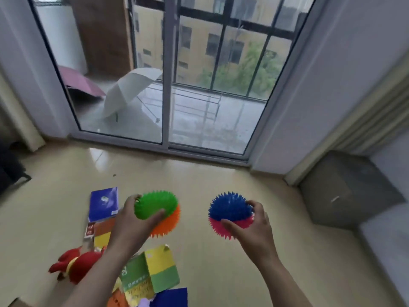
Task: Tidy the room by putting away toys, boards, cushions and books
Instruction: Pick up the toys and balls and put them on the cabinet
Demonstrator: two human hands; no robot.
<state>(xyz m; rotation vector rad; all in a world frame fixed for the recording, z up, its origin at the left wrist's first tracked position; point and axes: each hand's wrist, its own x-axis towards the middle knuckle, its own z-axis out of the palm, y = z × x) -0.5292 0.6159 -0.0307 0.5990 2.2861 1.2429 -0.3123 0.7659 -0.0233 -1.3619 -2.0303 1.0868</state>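
My left hand [132, 227] grips a spiky green and orange ball [160, 212] above the floor. My right hand [254, 229] grips a spiky blue and pink ball [230, 209] to the right of it. Both balls are held in the air, apart from each other. On the floor below lie a blue book [103, 203], a red and yellow book [99, 232], a green and yellow book [152, 273] and a red plush toy [76, 265], partly hidden by my left forearm.
A glass sliding door [168, 85] stands ahead, with umbrellas on the balcony behind it. A grey box [345, 191] sits at the right wall next to a bed edge [389, 244]. A dark object [8, 171] stands at the left. Tiled floor [199, 180] stretches between me and the door.
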